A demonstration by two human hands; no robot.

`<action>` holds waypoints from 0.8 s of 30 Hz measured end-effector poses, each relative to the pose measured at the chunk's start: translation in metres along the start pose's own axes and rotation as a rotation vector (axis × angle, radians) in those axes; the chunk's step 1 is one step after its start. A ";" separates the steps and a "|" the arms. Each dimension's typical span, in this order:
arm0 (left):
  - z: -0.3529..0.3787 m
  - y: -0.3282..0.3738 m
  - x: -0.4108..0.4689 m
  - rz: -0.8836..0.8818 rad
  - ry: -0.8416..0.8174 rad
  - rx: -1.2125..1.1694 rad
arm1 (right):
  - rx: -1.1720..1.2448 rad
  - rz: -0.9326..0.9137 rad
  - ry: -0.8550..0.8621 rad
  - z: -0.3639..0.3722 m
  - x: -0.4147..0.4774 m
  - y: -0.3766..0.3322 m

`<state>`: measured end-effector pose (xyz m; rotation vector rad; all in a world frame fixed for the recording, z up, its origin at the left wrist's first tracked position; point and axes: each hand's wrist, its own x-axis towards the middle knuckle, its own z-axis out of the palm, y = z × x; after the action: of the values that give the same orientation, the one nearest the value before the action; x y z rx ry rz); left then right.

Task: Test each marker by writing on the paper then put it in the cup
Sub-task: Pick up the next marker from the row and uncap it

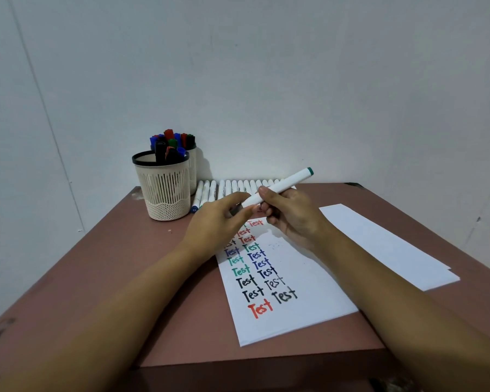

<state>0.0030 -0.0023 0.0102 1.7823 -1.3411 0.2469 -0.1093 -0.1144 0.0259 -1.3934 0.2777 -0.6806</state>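
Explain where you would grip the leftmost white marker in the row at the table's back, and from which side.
Pinch its blue-tipped near end, coming from above and the front. The white marker lies flat; the cream slotted plastic cup crowds its left and neighbouring markers its right, so only that end looks free.

Plain study corner: small brown table [125, 264] against bare white wall [266, 80], cup [166, 193] of markers [170, 145]

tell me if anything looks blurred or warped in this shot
Head view: wide-angle lens splays the table edges; left hand slightly motion-smeared near the green marker; lettering on the paper reads sharp; light is soft and even, no glare.
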 end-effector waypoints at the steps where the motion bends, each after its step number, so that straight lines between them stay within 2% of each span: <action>1: 0.000 0.001 0.000 -0.017 0.001 -0.020 | -0.007 -0.008 0.009 0.000 0.000 0.000; 4: 0.001 0.003 0.002 -0.097 0.010 -0.069 | 0.039 -0.027 0.076 0.001 0.000 -0.001; 7: 0.000 -0.001 0.005 -0.205 0.039 -0.141 | 0.236 0.013 0.199 -0.004 0.005 -0.005; 9: -0.001 -0.008 0.009 -0.292 0.069 -0.241 | 0.324 0.054 0.209 -0.007 0.006 -0.005; 13: -0.001 -0.021 0.014 -0.423 0.047 -0.281 | 0.125 0.062 0.153 -0.009 0.010 0.004; 18: 0.001 -0.028 0.014 -0.428 0.008 -0.215 | -0.219 0.042 0.169 -0.006 0.010 0.013; 21: 0.000 -0.028 0.013 -0.412 0.003 -0.175 | -0.321 0.037 0.194 -0.002 0.009 0.016; 24: -0.001 -0.030 0.013 -0.428 -0.002 -0.234 | -0.347 0.028 0.217 0.001 0.009 0.016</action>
<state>0.0343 -0.0091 0.0034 1.8151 -0.9161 -0.1408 -0.0975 -0.1186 0.0122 -1.6413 0.6095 -0.7875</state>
